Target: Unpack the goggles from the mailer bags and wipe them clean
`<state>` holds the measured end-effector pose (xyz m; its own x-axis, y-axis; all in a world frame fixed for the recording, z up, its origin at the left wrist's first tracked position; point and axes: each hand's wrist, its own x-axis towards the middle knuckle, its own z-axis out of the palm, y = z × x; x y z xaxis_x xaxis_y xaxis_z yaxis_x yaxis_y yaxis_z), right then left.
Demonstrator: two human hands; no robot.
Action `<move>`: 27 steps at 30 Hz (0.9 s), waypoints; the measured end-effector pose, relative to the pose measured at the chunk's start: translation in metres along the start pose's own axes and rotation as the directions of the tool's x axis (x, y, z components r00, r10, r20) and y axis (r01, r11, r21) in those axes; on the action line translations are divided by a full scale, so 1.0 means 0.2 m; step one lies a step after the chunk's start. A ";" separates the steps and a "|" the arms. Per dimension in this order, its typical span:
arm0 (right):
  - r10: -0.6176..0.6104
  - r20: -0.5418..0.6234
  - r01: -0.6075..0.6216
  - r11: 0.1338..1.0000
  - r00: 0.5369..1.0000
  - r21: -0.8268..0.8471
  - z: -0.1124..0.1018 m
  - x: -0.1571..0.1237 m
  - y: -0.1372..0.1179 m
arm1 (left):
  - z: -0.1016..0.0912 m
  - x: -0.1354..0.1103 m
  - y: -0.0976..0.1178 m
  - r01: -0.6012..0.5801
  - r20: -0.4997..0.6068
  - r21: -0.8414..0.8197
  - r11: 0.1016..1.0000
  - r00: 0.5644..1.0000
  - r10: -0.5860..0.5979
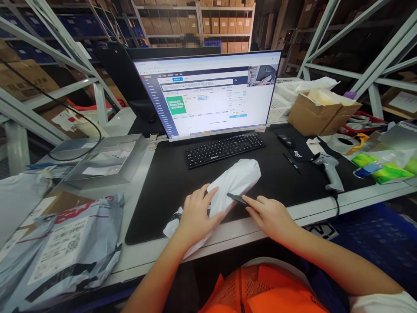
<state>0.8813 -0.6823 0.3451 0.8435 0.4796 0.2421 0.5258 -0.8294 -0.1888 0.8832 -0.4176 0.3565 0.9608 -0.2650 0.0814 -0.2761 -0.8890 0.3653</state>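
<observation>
A white plastic mailer parcel [235, 180] lies on the black desk mat [276, 174] in front of the keyboard [224, 149]. My left hand [194, 216] rests on the parcel's near end, fingers curled over it and pressing it down. My right hand [267, 216] pinches a small dark blade-like tool [237, 198] whose tip touches the parcel's side.
A monitor [208, 93] stands behind the keyboard. A barcode scanner [329, 169], mouse [286, 140] and pen lie to the right, with a cardboard box [317, 113] and tape roll [342, 142] beyond. Grey courier bags [65, 248] are piled at the left. Shelving surrounds the desk.
</observation>
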 end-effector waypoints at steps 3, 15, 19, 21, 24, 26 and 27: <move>-0.005 -0.003 0.005 1.000 1.000 -0.015 -0.02 0.00 0.01 | 0.00 -0.02 -0.01 -0.085 -0.008 0.027 0.996 0.996 0.086; 0.011 -0.027 -0.010 1.000 1.000 0.019 -0.05 -0.02 0.15 | -0.02 -0.02 0.00 -0.220 0.081 0.114 0.969 0.974 0.211; -0.006 -0.019 0.005 1.000 1.000 -0.024 -0.02 0.02 0.10 | -0.02 -0.02 0.01 -0.219 0.075 0.131 0.967 0.975 0.210; -0.007 -0.012 0.007 0.999 1.000 -0.041 -0.01 0.03 0.08 | -0.02 -0.02 0.01 -0.208 0.074 0.135 0.969 0.977 0.200; 0.004 0.008 -0.004 1.000 1.000 -0.026 -0.02 0.04 0.12 | -0.02 -0.03 0.02 -0.214 0.072 0.143 0.966 0.976 0.206; 0.020 0.011 -0.020 1.000 1.000 -0.015 -0.04 0.03 0.17 | -0.02 -0.03 0.02 -0.228 0.077 0.154 0.961 0.973 0.218; 0.030 0.005 -0.030 0.999 1.000 -0.013 -0.04 0.02 0.20 | -0.03 -0.03 0.02 -0.234 0.083 0.159 0.959 0.971 0.223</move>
<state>0.9048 -0.7158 0.3471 0.8596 0.4555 0.2316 0.4984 -0.8473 -0.1832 0.8770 -0.4178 0.3624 0.8696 -0.4865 0.0838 -0.4934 -0.8502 0.1836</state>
